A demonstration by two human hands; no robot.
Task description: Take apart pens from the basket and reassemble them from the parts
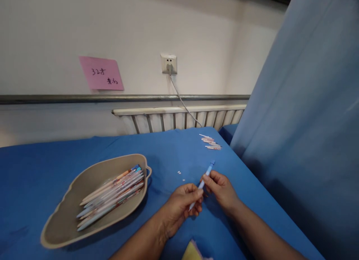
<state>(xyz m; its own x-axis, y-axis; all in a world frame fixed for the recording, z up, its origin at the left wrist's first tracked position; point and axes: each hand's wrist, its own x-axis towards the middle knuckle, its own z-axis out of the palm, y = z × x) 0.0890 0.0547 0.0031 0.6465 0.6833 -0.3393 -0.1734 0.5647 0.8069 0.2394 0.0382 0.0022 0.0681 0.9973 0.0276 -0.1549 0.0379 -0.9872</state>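
A light blue pen [208,172] with a darker blue top is held at a slant between both hands, its pointed end toward me. My left hand [185,203] pinches the lower part near the tip. Higher up, the thumb and fingers of my right hand [220,187] close on the barrel. Small white bits [179,172] lie on the blue cloth just beyond my left hand. Farther back is a loose group of thin pen refills or sticks [211,143]. To the left, a beige basin [60,224] holds a bundle of several pens [113,196].
Blue cloth [165,147] covers the table. A yellow object [192,251] pokes in at the bottom edge. A blue curtain [303,114] hangs on the right. Behind are a white rail [157,110], a plugged-in cable [182,101] and a pink note [102,73].
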